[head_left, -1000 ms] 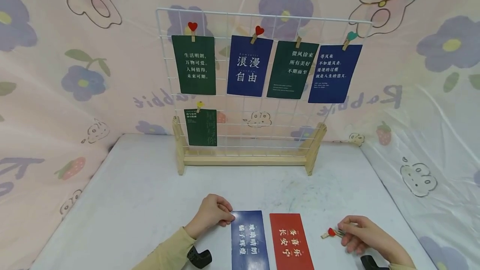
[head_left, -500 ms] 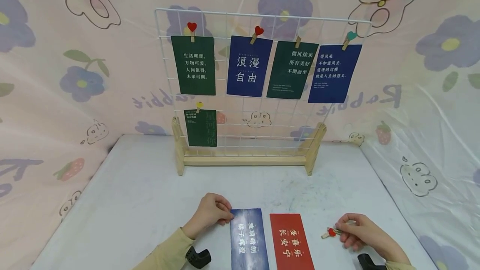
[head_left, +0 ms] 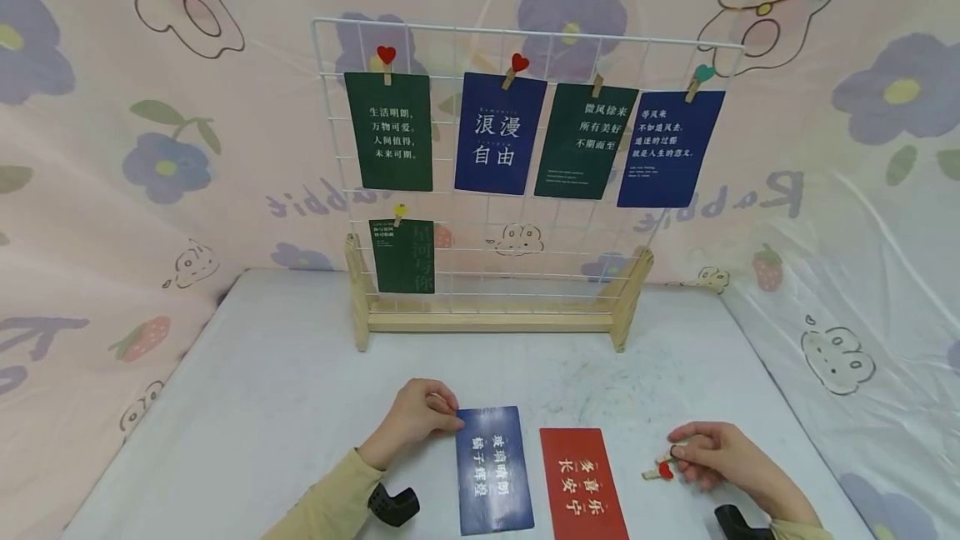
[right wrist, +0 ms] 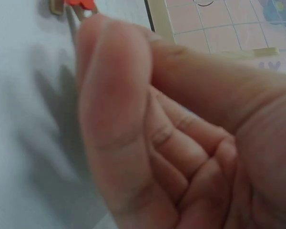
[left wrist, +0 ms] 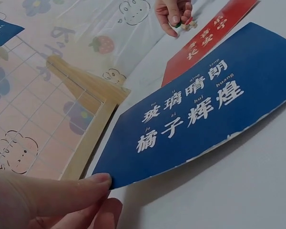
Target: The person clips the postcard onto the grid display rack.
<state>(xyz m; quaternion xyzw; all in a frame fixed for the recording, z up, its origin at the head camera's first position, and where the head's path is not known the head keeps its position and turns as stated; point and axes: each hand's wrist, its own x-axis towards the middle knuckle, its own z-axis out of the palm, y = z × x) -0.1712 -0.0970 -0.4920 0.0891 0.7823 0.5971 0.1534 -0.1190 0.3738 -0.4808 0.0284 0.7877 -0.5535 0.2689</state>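
My left hand (head_left: 417,422) pinches the far left corner of a blue card (head_left: 495,507) with white Chinese writing. In the left wrist view the thumb (left wrist: 102,178) presses on that corner, and the card bends up with a shadow beneath it. To its right lies a red card (head_left: 584,503). My right hand (head_left: 716,457) pinches a small wooden clothespin, mostly hidden by the fingers; a green bit of it (left wrist: 177,25) shows at the fingertips in the left wrist view. Right by those fingertips, a clothespin with a red heart (head_left: 665,471) lies on the table.
Behind the cards stands a white wire grid rack (head_left: 525,311) on a wooden base (head_left: 487,322). Several green and blue cards hang on it from clothespins, such as a green card (head_left: 402,265) at lower left. A patterned cloth (head_left: 825,215) encloses the white table (head_left: 285,390).
My left hand has drawn the blue card away from me and slightly left, so its near edge now shows. The right hand has shifted a little away from me at the clothespins.
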